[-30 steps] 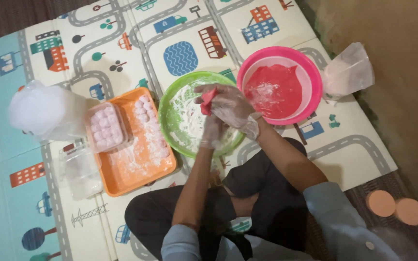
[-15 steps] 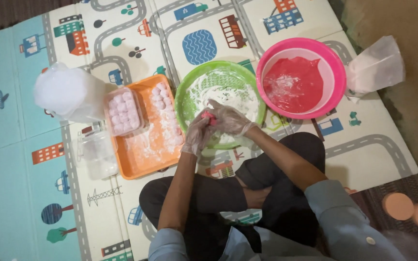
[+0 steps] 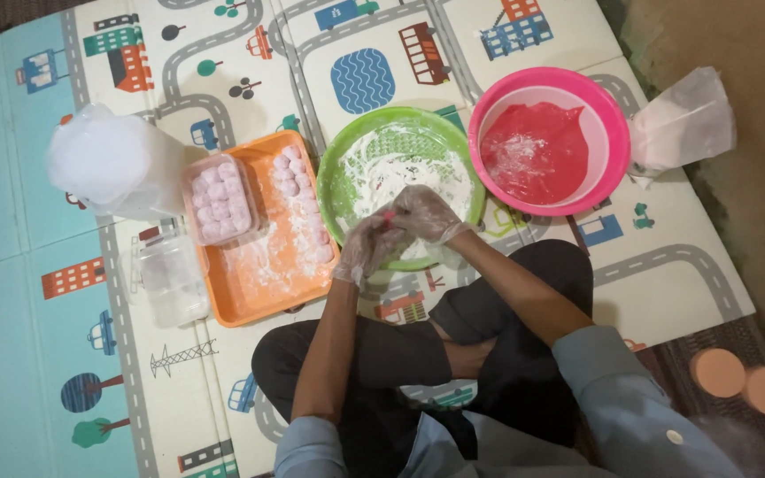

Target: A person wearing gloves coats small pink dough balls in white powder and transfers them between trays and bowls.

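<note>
A play mat (image 3: 506,35) printed with roads, houses and vehicles covers the floor, and the person sits cross-legged on it, looking straight down at the work. On the mat, from left to right, stand a bulging white plastic bag (image 3: 112,164), an orange tray (image 3: 263,283), a green bowl (image 3: 351,146) and a pink bowl (image 3: 608,106). A second, smaller clear bag (image 3: 683,119) holding white powder lies just right of the pink bowl. The pink bowl contains a smooth red mass dusted with flour. The green bowl is coated with white flour inside.

The orange tray is floured too; a row of pale pink dough balls (image 3: 298,190) runs down its right side, and a clear box (image 3: 219,199) packed with more such balls sits at its upper left corner. A clear lidded jar (image 3: 170,279) stands just left of the tray. Two round peach-coloured discs (image 3: 744,381) lie on the dark floor off the mat at lower right.

Both hands wear thin clear gloves and meet over the near rim of the green bowl. The left hand (image 3: 363,252) and the right hand (image 3: 427,212) are cupped together, fingers curled narrowly around a small piece of red dough (image 3: 389,215), which shows only as a sliver between them, pressed against both palms.
</note>
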